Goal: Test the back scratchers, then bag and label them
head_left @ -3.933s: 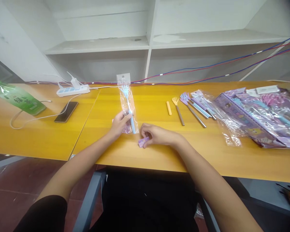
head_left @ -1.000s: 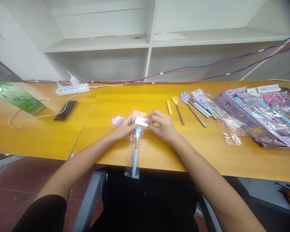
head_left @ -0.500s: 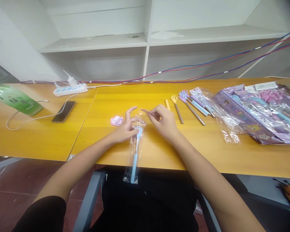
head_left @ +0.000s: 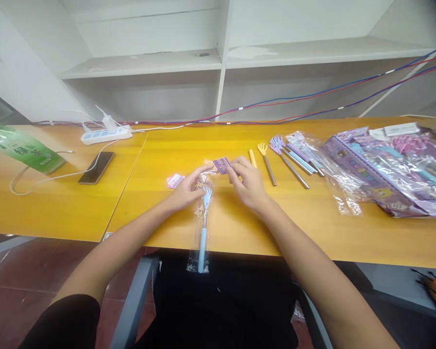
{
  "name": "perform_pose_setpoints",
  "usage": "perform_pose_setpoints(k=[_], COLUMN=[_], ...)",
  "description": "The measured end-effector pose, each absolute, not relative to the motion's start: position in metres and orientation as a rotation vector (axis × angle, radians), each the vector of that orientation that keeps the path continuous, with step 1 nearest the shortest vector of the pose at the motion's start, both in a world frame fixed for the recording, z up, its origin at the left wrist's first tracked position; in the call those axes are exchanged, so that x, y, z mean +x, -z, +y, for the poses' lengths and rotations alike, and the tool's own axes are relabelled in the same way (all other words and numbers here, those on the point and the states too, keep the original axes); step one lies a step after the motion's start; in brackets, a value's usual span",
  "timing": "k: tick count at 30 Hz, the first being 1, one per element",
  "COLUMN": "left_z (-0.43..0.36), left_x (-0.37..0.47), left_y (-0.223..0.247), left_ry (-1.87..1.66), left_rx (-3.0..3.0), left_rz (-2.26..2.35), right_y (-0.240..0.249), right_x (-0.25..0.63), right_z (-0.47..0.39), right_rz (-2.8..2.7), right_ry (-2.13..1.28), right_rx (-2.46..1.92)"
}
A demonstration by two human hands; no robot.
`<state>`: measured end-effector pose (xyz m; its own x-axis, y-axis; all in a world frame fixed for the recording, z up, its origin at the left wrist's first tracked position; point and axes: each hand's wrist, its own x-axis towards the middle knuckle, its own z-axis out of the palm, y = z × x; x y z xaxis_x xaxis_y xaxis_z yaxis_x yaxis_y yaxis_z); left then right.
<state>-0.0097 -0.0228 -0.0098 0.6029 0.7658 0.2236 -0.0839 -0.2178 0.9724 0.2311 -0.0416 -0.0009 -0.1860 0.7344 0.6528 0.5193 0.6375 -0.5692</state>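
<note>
A light blue back scratcher [head_left: 202, 242] lies in a clear plastic bag [head_left: 192, 261], its claw end on the table and its handle out past the front edge. My left hand [head_left: 186, 190] is closed on the bag's upper end, beside the claw. Between the thumb and fingers of my right hand [head_left: 249, 182] is a small purple printed card [head_left: 222, 165], held just above the bag's mouth. More small pink and purple cards [head_left: 175, 181] lie on the table left of my left hand.
Right of my right hand lie loose back scratcher parts [head_left: 267, 165], several wrapped pieces [head_left: 308, 150] and a purple display box [head_left: 378, 179] of bagged scratchers. A phone [head_left: 96, 168], a power strip [head_left: 106, 134] and a green bottle [head_left: 25, 150] are at left.
My right hand has turned the card so its printed face shows. The fingers of my left hand have come down and closed in at the bag's top.
</note>
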Motion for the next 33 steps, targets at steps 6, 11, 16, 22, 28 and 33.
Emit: perform_pose_setpoints(k=[6,11,16,22,28,33], left_z=[-0.0224,-0.0223,-0.0208,-0.0212,-0.0198,-0.0186], left_x=[-0.0087,-0.0074,-0.0088,-0.0082,-0.0088,-0.0102], left_y=[0.0034,0.0046,0.0072,0.0038,0.0014,0.0011], left_ry=[-0.828,-0.845,-0.844,-0.811,-0.791,-0.779], left_rx=[1.334,1.216,1.175,1.168,1.075,1.017], left_rz=[0.629,0.589,0.536,0.476,0.447,0.460], right_y=[0.0052,0.0066,0.0038,0.0048,0.0067,0.0054], right_x=[0.2297,0.2283,0.2261,0.2275,0.2314,0.2318], right_z=[-0.0391,-0.0399,-0.0421,-0.0408,-0.0385,-0.0380], right_rz=[-1.798,-1.685,-1.669,-1.677,-1.752,-1.837], right_ry=[-0.340,-0.474,-0.502,-0.489,-0.409,-0.366], right_rx=[-1.011,-1.040,-1.064,-1.035,-1.051,-1.059])
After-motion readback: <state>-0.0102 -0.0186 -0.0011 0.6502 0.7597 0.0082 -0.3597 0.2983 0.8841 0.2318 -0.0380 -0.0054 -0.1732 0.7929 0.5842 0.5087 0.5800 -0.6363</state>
